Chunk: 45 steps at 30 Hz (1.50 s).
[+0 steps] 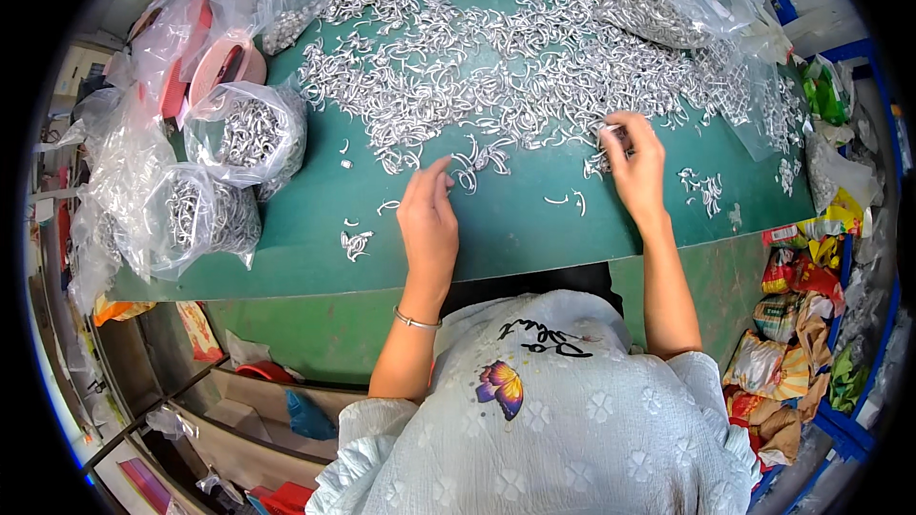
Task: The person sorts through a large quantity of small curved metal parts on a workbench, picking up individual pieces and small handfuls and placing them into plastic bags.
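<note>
Many small, curved, silvery metal pieces lie heaped across the green tabletop. My left hand rests near the table's front, fingers stretched forward and slightly bent, with nothing visible in them. Just right of its fingertips is a small cluster of the metal pieces. On the heap's near right edge, my right hand is curled, thumb and fingers brought round toward each other. What sits inside its fingers is dark and too small to make out. More pieces lie right under its thumb.
Clear plastic bags of metal pieces stand at the left, beside a pink container. Another filled bag lies at the back right. Small groups of pieces are scattered near the front edge. Colourful packets fill a blue-framed shelf at right.
</note>
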Available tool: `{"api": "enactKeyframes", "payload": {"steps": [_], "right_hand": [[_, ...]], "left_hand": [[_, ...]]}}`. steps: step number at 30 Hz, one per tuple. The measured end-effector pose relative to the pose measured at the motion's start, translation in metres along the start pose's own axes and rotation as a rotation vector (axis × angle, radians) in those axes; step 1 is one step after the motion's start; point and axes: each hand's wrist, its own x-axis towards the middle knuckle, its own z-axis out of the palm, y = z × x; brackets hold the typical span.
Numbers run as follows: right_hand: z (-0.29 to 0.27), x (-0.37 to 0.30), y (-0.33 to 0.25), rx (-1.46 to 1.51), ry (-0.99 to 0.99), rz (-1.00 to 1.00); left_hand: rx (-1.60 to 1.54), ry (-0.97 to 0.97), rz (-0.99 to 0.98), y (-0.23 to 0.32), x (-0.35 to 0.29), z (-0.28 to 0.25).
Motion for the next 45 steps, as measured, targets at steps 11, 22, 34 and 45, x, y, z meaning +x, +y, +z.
{"api": "enactKeyframes", "payload": {"steps": [11, 22, 34, 45], "right_hand": [[0.018, -0.004, -0.019, -0.129, -0.152, -0.27], [0.019, -0.02, -0.025, 0.018, -0.223, -0.131], [0.016, -0.027, -0.037, -0.181, -0.09, -0.219], [0.015, -0.055, -0.066, 0.165, -0.331, -0.249]], "left_hand": [[0.111, -0.05, -0.025, 0.001, 0.02, 0.013], [-1.255, -0.578, -0.849, 0.009, -0.01, -0.002], [-1.769, -0.352, -1.003, 0.02, -0.025, 0.009], [-2.025, -0.368, -0.851, 0.023, -0.034, 0.01]]}}
